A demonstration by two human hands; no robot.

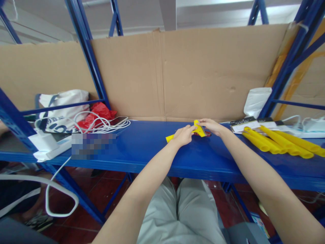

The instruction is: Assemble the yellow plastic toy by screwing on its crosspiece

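Got left hand (184, 135) wrapped round the yellow tool (200, 130), right hand (212, 126) close in with fingertips at its head, can't tell if pinching. Holding it over the blue table (142, 149). Got yellow tubes (281, 141) off to its right, white cables (105, 126) well left.

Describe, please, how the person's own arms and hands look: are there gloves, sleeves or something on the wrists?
The left hand and right hand wear no gloves. No sleeve shows on the left forearm or right forearm, and no watch or bracelet at the wrists. A thin ring would be too small to tell.
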